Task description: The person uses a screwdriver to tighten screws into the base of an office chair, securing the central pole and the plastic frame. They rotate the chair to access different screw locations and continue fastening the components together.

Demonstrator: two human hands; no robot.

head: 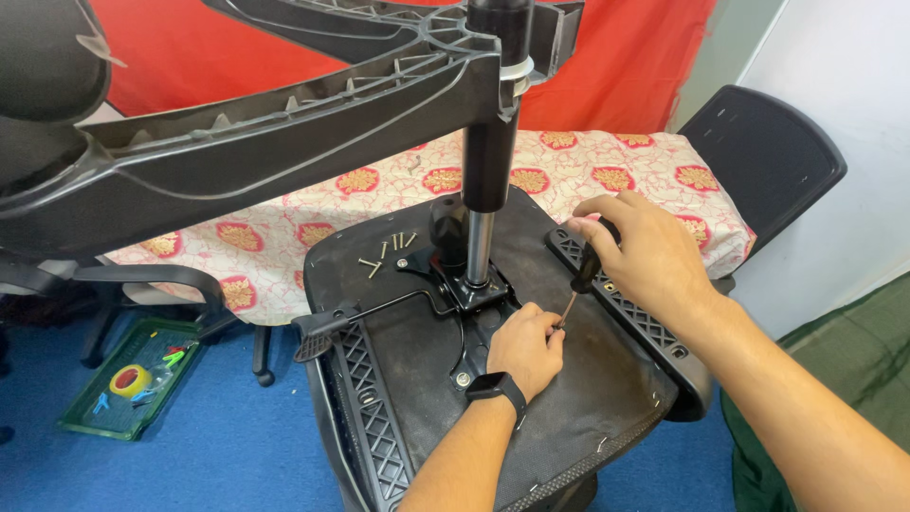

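Screwdriver (580, 275), light and rigid, best held by its black handle, stood tilted over the upturned chair seat (607, 398), right hand (645, 251) closed on that handle, left hand (524, 346) fingers pinched round the shaft tip beside the mechanism plate (474, 289).

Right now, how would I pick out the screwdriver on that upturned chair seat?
Find the upturned black seat with its gas column standing up. Right of the column, the right hand grips a black-handled screwdriver, its thin shaft slanting down to the left hand, unlike the loose screws lying flat behind.
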